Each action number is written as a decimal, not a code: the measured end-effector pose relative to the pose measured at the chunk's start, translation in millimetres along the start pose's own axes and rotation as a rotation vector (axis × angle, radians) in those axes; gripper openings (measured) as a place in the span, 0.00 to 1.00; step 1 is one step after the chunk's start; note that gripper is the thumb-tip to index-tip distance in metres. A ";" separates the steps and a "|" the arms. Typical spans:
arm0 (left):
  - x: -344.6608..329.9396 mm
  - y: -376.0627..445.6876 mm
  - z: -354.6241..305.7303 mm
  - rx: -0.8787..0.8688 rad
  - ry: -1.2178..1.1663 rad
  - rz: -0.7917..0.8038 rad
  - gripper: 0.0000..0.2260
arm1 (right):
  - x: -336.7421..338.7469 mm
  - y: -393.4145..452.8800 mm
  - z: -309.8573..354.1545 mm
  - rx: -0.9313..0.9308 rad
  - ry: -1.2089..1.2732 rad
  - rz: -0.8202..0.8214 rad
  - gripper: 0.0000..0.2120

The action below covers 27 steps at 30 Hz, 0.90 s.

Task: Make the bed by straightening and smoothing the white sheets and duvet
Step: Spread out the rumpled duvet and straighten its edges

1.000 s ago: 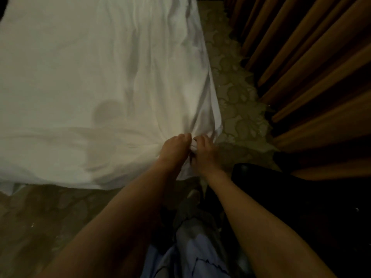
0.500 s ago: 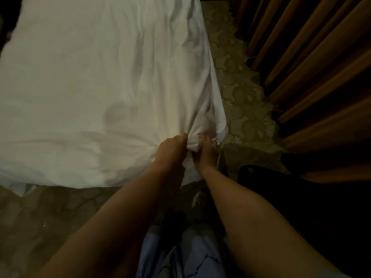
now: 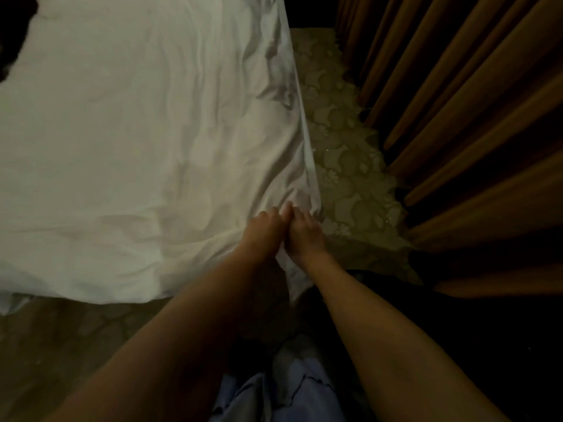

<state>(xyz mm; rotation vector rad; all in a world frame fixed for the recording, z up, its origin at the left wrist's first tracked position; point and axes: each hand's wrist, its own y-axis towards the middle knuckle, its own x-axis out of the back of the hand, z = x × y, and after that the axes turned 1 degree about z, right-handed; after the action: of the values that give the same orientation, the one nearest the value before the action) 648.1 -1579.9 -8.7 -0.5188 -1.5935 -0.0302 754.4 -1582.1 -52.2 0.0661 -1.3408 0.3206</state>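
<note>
**Camera placement: single head-worn view**

The scene is being viewed from one wide-angle camera worn on the head, which is being pointed forward and steeply down. The near corner of the white duvet (image 3: 128,141) is being framed at close range, with both forearms entering from the bottom edge. The carpet (image 3: 347,166) and curtain (image 3: 463,111) are being taken in at right.
</note>
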 end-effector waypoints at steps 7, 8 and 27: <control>49.7 26.2 39.5 0.206 -0.086 -0.222 0.06 | -12.7 3.5 53.0 -0.367 0.299 0.022 0.41; 51.7 27.6 46.6 0.220 -0.068 -0.240 0.06 | -11.3 10.9 49.8 -0.406 0.319 0.061 0.39; 24.4 207.0 52.4 0.471 -0.260 0.004 0.16 | 65.7 219.3 -87.5 0.394 -0.180 -0.138 0.20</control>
<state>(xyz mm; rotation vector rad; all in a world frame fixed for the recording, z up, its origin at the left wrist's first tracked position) 669.9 -1370.3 -50.9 -0.1603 -1.7795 0.4214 791.3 -1340.2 -39.2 0.5250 -1.4262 0.4663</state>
